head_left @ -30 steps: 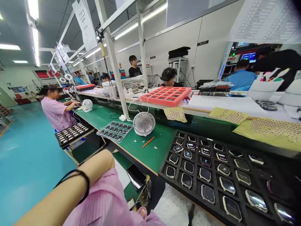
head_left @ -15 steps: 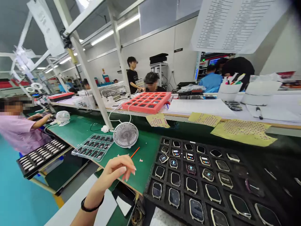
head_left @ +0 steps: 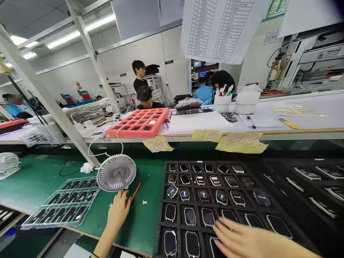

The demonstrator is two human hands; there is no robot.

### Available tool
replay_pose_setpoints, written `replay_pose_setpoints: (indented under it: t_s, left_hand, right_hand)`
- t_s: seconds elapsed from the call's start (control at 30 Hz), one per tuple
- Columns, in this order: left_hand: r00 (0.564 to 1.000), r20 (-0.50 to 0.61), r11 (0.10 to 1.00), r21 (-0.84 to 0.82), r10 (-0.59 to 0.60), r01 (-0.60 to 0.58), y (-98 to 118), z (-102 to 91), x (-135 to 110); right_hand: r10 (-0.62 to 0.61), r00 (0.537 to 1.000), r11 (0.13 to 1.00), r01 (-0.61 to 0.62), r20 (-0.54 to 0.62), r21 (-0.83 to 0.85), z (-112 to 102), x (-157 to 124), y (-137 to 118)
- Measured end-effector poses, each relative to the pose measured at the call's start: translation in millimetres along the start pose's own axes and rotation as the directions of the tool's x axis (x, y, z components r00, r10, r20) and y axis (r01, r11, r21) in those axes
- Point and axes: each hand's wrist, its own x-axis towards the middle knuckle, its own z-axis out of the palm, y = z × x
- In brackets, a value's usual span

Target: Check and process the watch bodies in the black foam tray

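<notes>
My left hand [head_left: 118,209] reaches over the green bench, palm down, fingers slightly bent with nothing visible in them. Its fingertips are by the lower rim of a white round fan [head_left: 116,173], next to a thin orange-red stick [head_left: 135,191]; whether they touch either I cannot tell. At the lower right, my right hand [head_left: 242,238] is stretched out flat over a black foam tray [head_left: 180,224], its fingers above smartwatches in the front rows and partly covering them. Several smartwatches [head_left: 190,216] lie face up in the tray's compartments, some with lit screens [head_left: 200,180].
A clear plastic tray [head_left: 64,200] of dark parts lies left of the fan. On the shelf behind are a pink foam tray [head_left: 158,125], white paper [head_left: 199,122] and a pen holder [head_left: 222,104]. A slanted post [head_left: 51,89] rises at left. Co-workers are beyond the shelf.
My view has turned right. My left hand has moved from hanging above the bench edge down to the fan and stick. My right hand has come into view over the watch tray.
</notes>
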Motion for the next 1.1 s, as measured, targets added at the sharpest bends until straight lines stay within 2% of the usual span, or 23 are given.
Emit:
replay_pose_setpoints:
  t_s: [0.07, 0.1, 0.17, 0.23, 0.27, 0.4, 0.47, 0.53, 0.77, 0.87, 0.97, 1.1]
  left_hand:
    - [0.999, -0.017, 0.997, 0.073, 0.028, -0.027, 0.7, 8.2, 2.3]
    - [0.999, -0.014, 0.994, 0.101, 0.044, -0.043, 2.6, 10.8, 3.8]
    - [0.998, 0.019, 0.989, 0.137, 0.058, -0.060, 7.8, 14.4, 7.9]
    - [0.997, 0.061, 0.987, 0.154, 0.041, -0.050, 13.2, 17.0, 12.8]
    - [0.997, 0.077, 0.986, 0.161, 0.023, -0.035, 15.4, 18.3, 15.3]
    - [0.993, 0.113, 0.985, 0.175, -0.034, 0.013, 20.4, 22.7, 23.8]
    - [0.989, 0.137, 0.984, 0.178, -0.055, 0.030, 21.7, 24.5, 27.2]
    - [0.984, 0.162, 0.983, 0.179, -0.074, 0.044, 22.9, 26.0, 30.3]
    - [0.969, 0.248, 0.997, 0.077, -0.023, 0.004, 24.5, 25.1, 35.1]
    - [0.980, 0.200, 0.989, -0.148, 0.006, 0.024, 30.8, 16.6, 31.8]
    - [0.985, 0.163, 0.876, -0.481, 0.056, 0.030, 46.7, 5.0, 27.5]
    - [0.954, 0.264, 0.671, -0.735, 0.144, 0.103, 76.7, -4.8, 20.5]
  right_hand:
    - [0.045, 0.988, 0.998, -0.050, 0.145, 0.027, 14.6, 38.7, 34.5]
    - [0.120, 0.968, 0.992, -0.128, 0.222, 0.022, 23.6, 60.1, 50.9]
    - [0.303, 0.892, 0.948, -0.319, 0.335, -0.007, 45.3, 101.4, 80.1]
    - [0.488, 0.777, 0.857, -0.514, 0.399, -0.047, 71.0, 134.3, 103.4]
    - [0.537, 0.744, 0.826, -0.559, 0.398, -0.071, 84.5, 146.3, 112.8]
    - [0.697, 0.607, 0.696, -0.700, 0.382, -0.157, 133.3, 169.8, 135.4]
    - [0.741, 0.548, 0.644, -0.744, 0.389, -0.179, 150.2, 173.3, 137.8]
    - [0.764, 0.509, 0.609, -0.773, 0.396, -0.181, 161.1, 175.1, 136.6]
    - [0.803, 0.420, 0.490, -0.869, 0.422, -0.065, 172.4, 164.9, 145.3]
    - [0.778, 0.425, 0.433, -0.896, 0.462, 0.096, 177.0, 156.9, 151.9]
    - [0.758, 0.466, 0.361, -0.883, 0.456, 0.301, 181.9, 155.1, 151.5]
    - [0.757, 0.486, 0.185, -0.800, 0.437, 0.570, 181.3, 161.2, 143.5]
